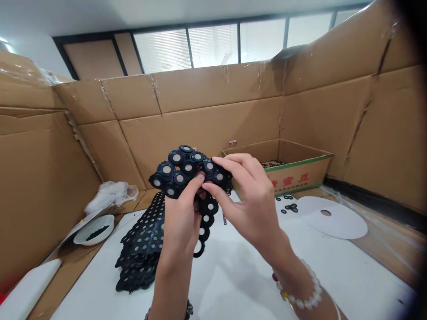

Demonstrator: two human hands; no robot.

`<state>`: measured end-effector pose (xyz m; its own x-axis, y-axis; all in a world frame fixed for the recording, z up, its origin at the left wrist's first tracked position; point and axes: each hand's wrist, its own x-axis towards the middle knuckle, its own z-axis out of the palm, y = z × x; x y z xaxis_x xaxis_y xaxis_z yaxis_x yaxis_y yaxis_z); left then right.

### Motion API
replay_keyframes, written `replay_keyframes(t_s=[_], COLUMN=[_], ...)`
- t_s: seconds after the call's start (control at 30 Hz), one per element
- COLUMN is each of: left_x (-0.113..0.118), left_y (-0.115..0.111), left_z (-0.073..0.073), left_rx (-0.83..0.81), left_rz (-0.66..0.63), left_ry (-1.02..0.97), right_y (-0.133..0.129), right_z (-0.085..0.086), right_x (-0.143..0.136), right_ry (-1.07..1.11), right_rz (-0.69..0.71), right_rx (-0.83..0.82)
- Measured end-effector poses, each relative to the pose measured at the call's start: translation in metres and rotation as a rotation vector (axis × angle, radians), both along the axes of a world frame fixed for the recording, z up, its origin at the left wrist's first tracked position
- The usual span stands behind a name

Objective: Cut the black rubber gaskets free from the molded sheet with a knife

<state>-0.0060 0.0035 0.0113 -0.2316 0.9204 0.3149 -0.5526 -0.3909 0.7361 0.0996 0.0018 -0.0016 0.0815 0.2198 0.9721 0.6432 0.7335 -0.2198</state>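
In the head view, a sheet of linked black rings with pale discs [188,167] was held up near the middle of the frame, above the tabletop. Its top cluster ran roughly sideways, tapering to a point at the left, while a strip of rings hung below it between the wrists. Whether strip and cluster joined was hidden behind the fingers.

The left hand [182,213] gripped the cluster from below, its thumb pressed on the lower middle. The right hand [251,200] was nearer the right end: its forefinger touched the upper edge and its thumb the lower side, narrowly spaced with two discs between them. Most of the sheet thus lay to the left of those right fingertips; how firmly they pinched could not be told.

Left of the left forearm, close by, lay a stack of perforated black sheets [142,240]. White tabletop [230,275] showed between the forearms, leaving room at lower centre. Beyond the right hand, a green-edged carton [295,178] bounded the right side, with loose black rings [291,207] in front of it.
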Motion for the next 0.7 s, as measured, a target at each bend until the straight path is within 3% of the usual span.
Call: replay_keyframes(t_s=[0.13,0.27,0.43,0.57,0.7], left_x=[0.002,0.002,0.004,0.007,0.009], left_y=[-0.006,-0.01,-0.018,-0.022,-0.023], left_z=[0.004,0.011,0.014,0.011,0.006], left_rx=[-0.088,-0.194,-0.268,-0.245,-0.161], left_rz=[0.03,-0.044,-0.063,-0.032,0.078], left_ry=[-0.125,-0.2,-0.247,-0.249,-0.217], right_y=[0.005,0.002,-0.001,-0.002,-0.005], right_z=[-0.004,-0.004,-0.003,-0.002,0.0], right_x=[-0.007,-0.011,-0.011,-0.009,-0.007], right_ry=[0.045,0.097,0.127,0.137,0.17], right_rz=[0.087,0.257,0.285,0.322,0.461], right_rx=[0.081,0.097,0.096,0.074,-0.003])
